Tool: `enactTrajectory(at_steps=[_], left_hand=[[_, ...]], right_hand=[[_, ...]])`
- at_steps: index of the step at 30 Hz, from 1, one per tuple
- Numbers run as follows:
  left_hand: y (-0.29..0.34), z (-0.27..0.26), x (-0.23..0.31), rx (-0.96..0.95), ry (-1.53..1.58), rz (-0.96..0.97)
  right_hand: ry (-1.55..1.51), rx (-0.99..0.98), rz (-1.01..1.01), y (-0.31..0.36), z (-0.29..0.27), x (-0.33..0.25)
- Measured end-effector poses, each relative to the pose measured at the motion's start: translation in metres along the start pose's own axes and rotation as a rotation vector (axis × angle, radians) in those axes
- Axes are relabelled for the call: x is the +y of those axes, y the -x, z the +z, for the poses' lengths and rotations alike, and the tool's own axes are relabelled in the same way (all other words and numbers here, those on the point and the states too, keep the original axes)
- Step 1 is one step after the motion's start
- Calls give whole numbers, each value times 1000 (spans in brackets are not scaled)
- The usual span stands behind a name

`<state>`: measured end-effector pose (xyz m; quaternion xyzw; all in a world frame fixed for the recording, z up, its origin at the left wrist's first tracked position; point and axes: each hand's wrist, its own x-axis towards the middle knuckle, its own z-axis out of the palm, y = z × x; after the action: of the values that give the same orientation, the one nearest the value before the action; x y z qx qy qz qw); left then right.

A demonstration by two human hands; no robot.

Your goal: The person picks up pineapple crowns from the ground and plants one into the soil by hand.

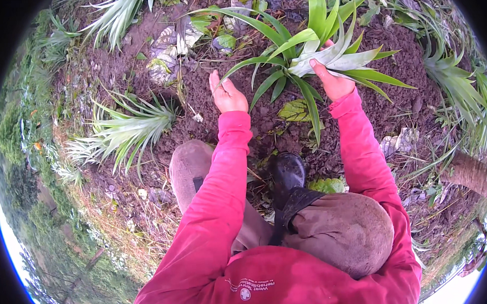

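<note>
The right hand (338,86) has its fingers closed around a rosette-shaped plant with long, pointed green strap leaves (302,63); the thumb presses on the pale, silvery undersides of several leaves while a fingertip shows behind them. The plant is ahead of the person and slightly right of the middle, over dark, clumpy brown soil (200,102); the leaves hide its base, so whether it is rooted cannot be told. The left hand (230,95) is empty and spread flat, its fingers extended and close together, palm turned toward the plant. One arching leaf tip reaches just beside it; whether they touch cannot be told.

The writing in view is on the chest of a long-sleeved pinkish-red shirt (298,280): a few lines of small white print next to a round white emblem (245,294) bearing a cross.

Below the hands are brown fabric trousers (342,234) with bent knees and a shiny black boot (288,172). A yellow-green fallen leaf with dark blotches (295,111) lies under the plant. A grey-green spiky plant (136,124) grows to the left, and a spiky green plant (453,78) stands at the far right.
</note>
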<state>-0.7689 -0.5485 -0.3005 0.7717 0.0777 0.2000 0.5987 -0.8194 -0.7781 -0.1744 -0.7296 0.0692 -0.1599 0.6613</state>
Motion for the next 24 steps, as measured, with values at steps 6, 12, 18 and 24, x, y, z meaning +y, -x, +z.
enactTrajectory(at_steps=[6,12,18,24], left_hand=[[12,34,38,-238,188,-114],[-8,-13,41,-720,-408,425],[-39,13,27,-1070,-647,762],[-39,39,15,-979,-535,828]], right_hand=[[-38,111,2,-3,-9,9],[139,-35,38,0,-13,8],[30,-69,31,-7,-2,-2],[390,-114,-126,-6,24,-22]])
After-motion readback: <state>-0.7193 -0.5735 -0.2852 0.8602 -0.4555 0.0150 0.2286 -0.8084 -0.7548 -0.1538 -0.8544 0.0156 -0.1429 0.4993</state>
